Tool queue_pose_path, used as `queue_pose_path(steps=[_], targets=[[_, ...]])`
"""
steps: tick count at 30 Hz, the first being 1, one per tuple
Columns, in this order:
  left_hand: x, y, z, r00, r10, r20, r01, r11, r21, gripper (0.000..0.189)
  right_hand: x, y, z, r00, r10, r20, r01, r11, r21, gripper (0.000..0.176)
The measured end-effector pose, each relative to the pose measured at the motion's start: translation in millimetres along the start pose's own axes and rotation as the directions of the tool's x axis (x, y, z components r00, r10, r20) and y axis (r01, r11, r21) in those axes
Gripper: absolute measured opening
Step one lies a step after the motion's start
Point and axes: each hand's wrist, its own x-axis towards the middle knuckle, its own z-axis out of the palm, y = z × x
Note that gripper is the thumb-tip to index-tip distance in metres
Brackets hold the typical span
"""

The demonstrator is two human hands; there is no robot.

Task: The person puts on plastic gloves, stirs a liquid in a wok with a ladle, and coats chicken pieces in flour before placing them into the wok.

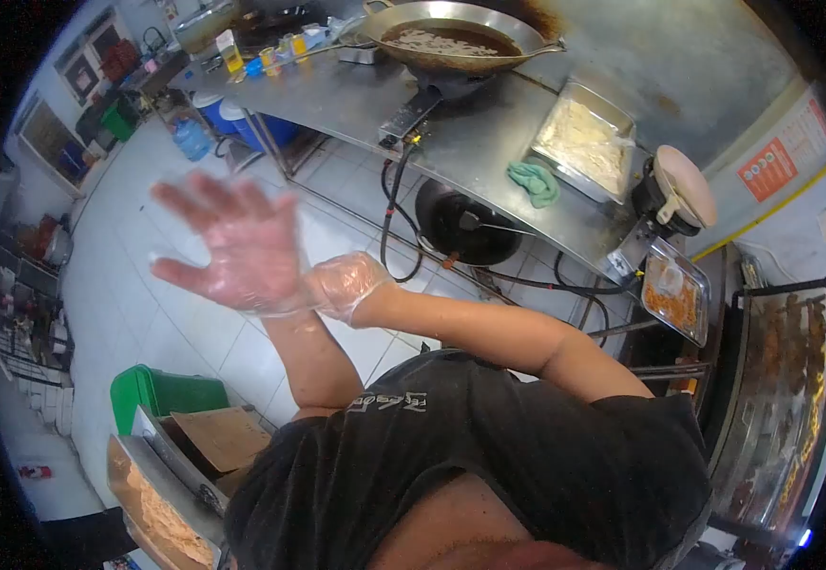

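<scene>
My left hand point(232, 242) is raised over the tiled floor, fingers spread and slightly blurred, wearing a clear plastic glove point(266, 271). My right hand point(346, 285), also in a clear plastic glove, reaches across to my left wrist. Its fingers are closed around the cuff of the left glove there; the fingertips are partly hidden behind the wrist.
A large wok point(465, 38) of dark oil with pale pieces frying sits on a steel counter point(337, 109). Further right are a green cloth point(534, 183), a tray of flour point(584, 138) and a pan point(684, 185). Below left stand a green bin point(171, 389) and a cardboard box point(218, 437).
</scene>
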Motion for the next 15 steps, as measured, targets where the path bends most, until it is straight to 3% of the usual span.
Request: queue_pose_path(steps=[1, 2, 4, 5, 6, 8, 9, 10, 13, 15], targets=[[-2, -1, 0, 1.000, 0.014, 0.000, -0.014, 0.993, -0.118, 0.083, 4, 1, -5, 0.998, 0.013, 0.063, -0.011, 0.999, -0.032, 0.022], [-5, -3, 0, 1.000, 0.027, 0.002, -0.026, 0.971, -0.236, 0.081, 8, 14, -2, 0.999, -0.006, -0.045, 0.005, 1.000, -0.030, 0.024], [-5, -11, -33, 0.942, -0.147, 0.300, 0.257, 0.892, -0.371, 0.081, 24, 41, -10, 0.997, 0.007, -0.074, 0.005, 0.986, 0.165, 0.026], [-8, -21, -44, 0.856, -0.243, 0.456, 0.427, 0.830, -0.359, 0.084, 31, 54, -16, 0.996, 0.016, -0.083, 0.006, 0.965, 0.262, 0.027], [-10, -32, -55, 0.734, -0.329, 0.594, 0.582, 0.755, -0.301, 0.087, 39, 75, -4, 0.996, -0.059, -0.072, 0.073, 0.975, 0.211, 0.033], [-21, -71, -43, 0.693, -0.351, 0.630, 0.644, 0.694, -0.322, 0.099, 44, 90, -21, 0.976, 0.048, 0.211, -0.172, 0.762, 0.624, 0.037], [-25, -83, -45, 0.684, -0.342, 0.645, 0.655, 0.677, -0.336, 0.106, 48, 99, -29, 0.936, 0.045, 0.349, -0.309, 0.578, 0.756, 0.040], [-32, -91, -52, 0.708, -0.360, 0.607, 0.642, 0.686, -0.342, 0.106, 49, 119, -32, 0.891, -0.063, 0.449, -0.356, 0.516, 0.779, 0.042], [-38, -116, -86, 0.765, -0.411, 0.496, 0.605, 0.723, -0.333, 0.106, 40, 148, -37, 0.905, -0.408, 0.120, 0.046, 0.375, 0.926, 0.039], [-32, -130, -114, 0.745, -0.450, 0.492, 0.633, 0.710, -0.308, 0.103, 41, 177, -51, 0.931, -0.302, 0.207, -0.161, 0.172, 0.972, 0.033]])
